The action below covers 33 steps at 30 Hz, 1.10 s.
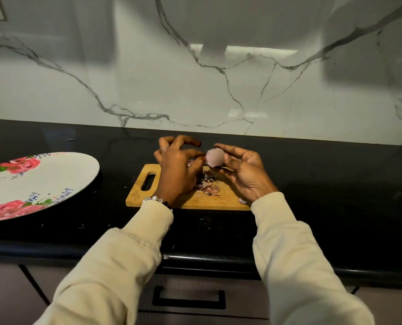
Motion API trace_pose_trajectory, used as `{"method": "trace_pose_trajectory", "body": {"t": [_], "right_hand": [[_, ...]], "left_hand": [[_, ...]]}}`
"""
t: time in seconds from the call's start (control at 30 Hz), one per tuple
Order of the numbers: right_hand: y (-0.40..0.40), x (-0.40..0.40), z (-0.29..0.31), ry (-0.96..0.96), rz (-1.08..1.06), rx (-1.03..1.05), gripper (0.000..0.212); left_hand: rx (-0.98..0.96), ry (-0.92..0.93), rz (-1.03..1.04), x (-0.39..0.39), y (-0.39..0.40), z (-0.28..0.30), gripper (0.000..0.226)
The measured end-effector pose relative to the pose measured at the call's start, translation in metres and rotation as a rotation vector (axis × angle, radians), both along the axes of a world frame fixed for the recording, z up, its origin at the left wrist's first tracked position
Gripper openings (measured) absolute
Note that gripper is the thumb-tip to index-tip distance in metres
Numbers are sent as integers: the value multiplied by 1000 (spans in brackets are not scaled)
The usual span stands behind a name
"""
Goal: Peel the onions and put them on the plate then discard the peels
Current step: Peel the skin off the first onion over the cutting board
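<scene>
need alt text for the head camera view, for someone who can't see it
A person's right hand holds a small pale onion above a wooden cutting board while the left hand pinches at its skin. Loose peels lie on the board, and a rose-patterned plate sits to the left on the black counter.

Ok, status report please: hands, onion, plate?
Right hand holds pale pink onion; left hand pinches its skin. Peels on wooden board. Floral plate bare, nothing blocking.

A matt wooden cutting board (171, 202) is seen; beneath it, a glossy black stone counter (312, 184); behind it, polished marble wall (218, 78).
</scene>
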State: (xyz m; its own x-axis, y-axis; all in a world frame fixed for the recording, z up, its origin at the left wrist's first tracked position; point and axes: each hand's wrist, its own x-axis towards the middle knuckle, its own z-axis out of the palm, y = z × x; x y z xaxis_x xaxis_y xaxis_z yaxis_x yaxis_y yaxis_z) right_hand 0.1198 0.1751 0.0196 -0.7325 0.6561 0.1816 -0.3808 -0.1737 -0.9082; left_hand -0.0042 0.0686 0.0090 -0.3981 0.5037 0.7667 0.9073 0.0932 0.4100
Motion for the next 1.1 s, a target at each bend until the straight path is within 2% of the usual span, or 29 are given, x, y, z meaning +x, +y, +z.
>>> {"method": "trace_pose_trajectory", "body": {"t": [0.1,0.3,0.57,0.73,1.1], "right_hand": [[0,-1,-1,3,10,21,24],[-2,0,-2,29,62,90,25],[0,-1,-1,112,110,41,28],[1,-1,-1,112,123,24,30],[-2,1,4,160,127,-72,39]], "left_hand": [[-3,24,34,0,2,-1,20],[-9,-9,89,0,3,-2,20],[78,-217,119,3,-1,5,8],[37,-208,209,3,1,3,11],[67,-152,234,0,3,0,15]]}}
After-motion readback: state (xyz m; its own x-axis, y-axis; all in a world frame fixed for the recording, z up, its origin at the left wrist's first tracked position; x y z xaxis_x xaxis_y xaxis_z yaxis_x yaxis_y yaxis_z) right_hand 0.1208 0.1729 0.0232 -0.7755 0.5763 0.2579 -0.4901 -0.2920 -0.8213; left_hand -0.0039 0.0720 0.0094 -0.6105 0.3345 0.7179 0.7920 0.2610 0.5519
